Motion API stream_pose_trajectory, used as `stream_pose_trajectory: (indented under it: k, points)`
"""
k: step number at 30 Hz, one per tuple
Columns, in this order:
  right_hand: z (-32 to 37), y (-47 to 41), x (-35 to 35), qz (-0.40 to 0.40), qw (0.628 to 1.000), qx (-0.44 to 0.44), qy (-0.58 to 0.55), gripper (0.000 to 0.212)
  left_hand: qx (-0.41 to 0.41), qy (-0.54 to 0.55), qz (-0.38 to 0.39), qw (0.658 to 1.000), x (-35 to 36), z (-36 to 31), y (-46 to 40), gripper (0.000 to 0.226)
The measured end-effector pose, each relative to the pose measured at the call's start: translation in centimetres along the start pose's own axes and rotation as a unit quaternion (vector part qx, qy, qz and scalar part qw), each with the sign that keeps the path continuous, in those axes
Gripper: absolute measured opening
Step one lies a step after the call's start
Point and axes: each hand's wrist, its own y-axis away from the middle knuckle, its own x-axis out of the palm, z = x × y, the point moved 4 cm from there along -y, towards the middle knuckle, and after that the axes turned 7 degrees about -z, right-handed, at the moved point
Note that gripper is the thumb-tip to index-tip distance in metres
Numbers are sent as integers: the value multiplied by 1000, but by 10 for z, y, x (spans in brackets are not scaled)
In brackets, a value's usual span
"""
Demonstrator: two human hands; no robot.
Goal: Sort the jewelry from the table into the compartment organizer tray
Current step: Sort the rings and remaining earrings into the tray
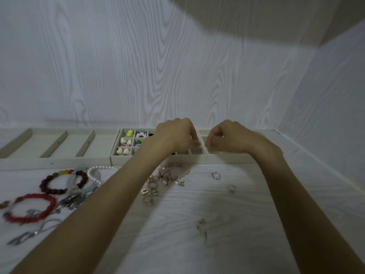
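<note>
Beige felt organizer tray [159,160] sits at the tabletop's [227,214] far edge. Left hand [175,136] and right hand [227,138] hover over its right compartments, fingers curled; what they pinch, cannot tell. Gold rings [152,187] and bead bracelets [59,182] lie just before the tray.

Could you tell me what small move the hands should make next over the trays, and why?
Probably draw one hand back to the loose gold rings on the table. Both the left hand and right hand hover with curled fingers over the small-compartment tray; whether they hold anything is unclear. Rings and the red bracelet lie unsorted.
</note>
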Motion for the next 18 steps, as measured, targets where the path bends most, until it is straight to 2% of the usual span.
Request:
stream_pose_trajectory:
  k: [3,7,11,18]
  points:
    - [-3,37,2,59,998,-15,1,25,60,70,69,993,2,-3,39,18]
    - [-8,82,23,120,991,-56,-25,19,80,169,143,972,19,0,82,15]
    - [-12,103,45,96,990,-88,-45,23,68,190,151,968,31,6,100,15]
    - [-10,98,39,27,990,-101,-90,13,29,262,205,943,25,-2,110,29]
